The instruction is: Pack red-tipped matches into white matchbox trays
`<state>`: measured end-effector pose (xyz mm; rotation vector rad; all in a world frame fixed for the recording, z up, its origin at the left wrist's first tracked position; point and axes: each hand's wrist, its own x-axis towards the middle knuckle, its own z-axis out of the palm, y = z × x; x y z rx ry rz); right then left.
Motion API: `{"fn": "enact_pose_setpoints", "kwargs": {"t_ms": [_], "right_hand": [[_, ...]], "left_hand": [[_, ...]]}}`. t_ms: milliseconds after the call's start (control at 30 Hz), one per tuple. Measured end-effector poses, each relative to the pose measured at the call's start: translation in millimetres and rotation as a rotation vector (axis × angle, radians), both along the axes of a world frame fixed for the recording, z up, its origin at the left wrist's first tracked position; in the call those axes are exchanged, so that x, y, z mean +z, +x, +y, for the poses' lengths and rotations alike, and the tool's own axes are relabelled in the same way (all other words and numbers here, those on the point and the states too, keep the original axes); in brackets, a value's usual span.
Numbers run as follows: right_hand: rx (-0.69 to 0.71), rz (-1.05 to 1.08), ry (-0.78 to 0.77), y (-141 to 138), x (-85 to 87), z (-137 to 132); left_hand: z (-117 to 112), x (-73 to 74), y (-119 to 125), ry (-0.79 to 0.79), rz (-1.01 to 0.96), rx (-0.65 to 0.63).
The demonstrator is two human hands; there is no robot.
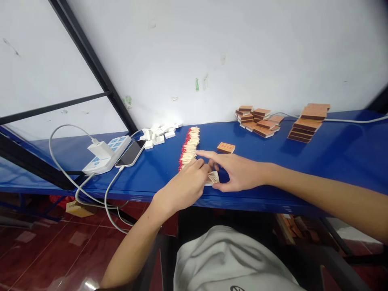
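Both hands work close together over a small open tray (209, 184) near the front edge of the blue table (266, 194), with some loose matchsticks (213, 176) lying in it. The left hand (191, 178) comes in from 7 o'clock, its fingers bent at the tray's 9 o'clock end; its fingertips are hidden, so I cannot tell whether they are pinched on anything. The right hand (241, 171) comes in from 3 o'clock with thumb and forefinger spread wide — the thumb is at the tray's 4 o'clock corner, the forefinger stretches to the match row, and the other fingers curl just beside the left hand. I cannot tell whether it grips the tray. Measured from the tray, the match row (190, 143) lies at 11 o'clock, a long band with its red heads toward 9 o'clock. One matchbox (226, 148) lies flat at 1 o'clock, a loose pile of matchboxes (264, 123) farther out between 1 and 2, and a leaning stack of matchboxes (306, 125) at 2 o'clock. A heap of white trays (159, 135) sits at 10 o'clock; between 9 and 10 are a phone (131, 153) and, beyond it, a power strip (104, 161) with a white charger (101, 150) on it.
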<state>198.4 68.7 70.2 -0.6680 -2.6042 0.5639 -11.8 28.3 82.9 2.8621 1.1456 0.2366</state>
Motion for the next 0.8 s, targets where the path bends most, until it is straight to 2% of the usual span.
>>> {"fn": "enact_pose_setpoints", "kwargs": {"t_ms": [233, 467, 667, 800], "right_hand": [[0.025, 0.007, 0.071, 1, -2.5, 2], [0.048, 0.029, 0.074, 1, -5.6, 4], [0.038, 0.021, 0.077, 1, -4.5, 3], [0.024, 0.009, 0.052, 1, -3.2, 2]], "left_hand": [[6, 6.3, -2, 0.030, -0.113, -0.051], [7, 4.2, -4, 0.075, -0.072, -0.049], [3, 3.4, -11, 0.039, -0.097, 0.007], [-4, -0.1, -19, -0.014, -0.195, -0.004]]}}
